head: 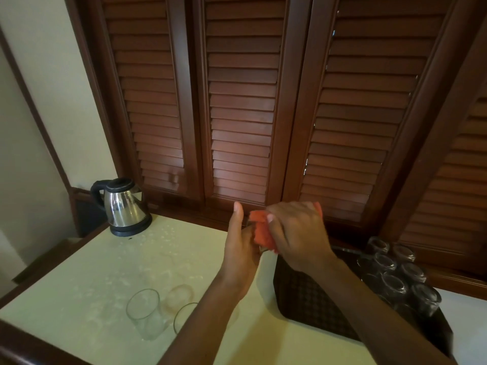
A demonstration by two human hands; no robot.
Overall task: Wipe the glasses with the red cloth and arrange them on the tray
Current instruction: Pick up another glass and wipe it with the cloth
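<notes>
My left hand (pixel 241 248) grips a glass (pixel 261 249) that is almost wholly hidden between both hands. My right hand (pixel 297 233) presses the red cloth (pixel 262 233) over and around that glass, above the tray's left edge. The dark woven tray (pixel 303 299) sits at the right and carries several clear glasses (pixel 395 275) standing upside down along its right side. Two more clear glasses stand upright on the pale tabletop at the lower left: one (pixel 145 313) fully seen, the other (pixel 184 316) partly behind my left forearm.
A steel electric kettle (pixel 122 206) with a black handle stands at the table's back left corner. Dark wooden louvred shutters (pixel 242 114) rise right behind the table. The pale tabletop (pixel 105 272) has a dark wooden edge at the left and front.
</notes>
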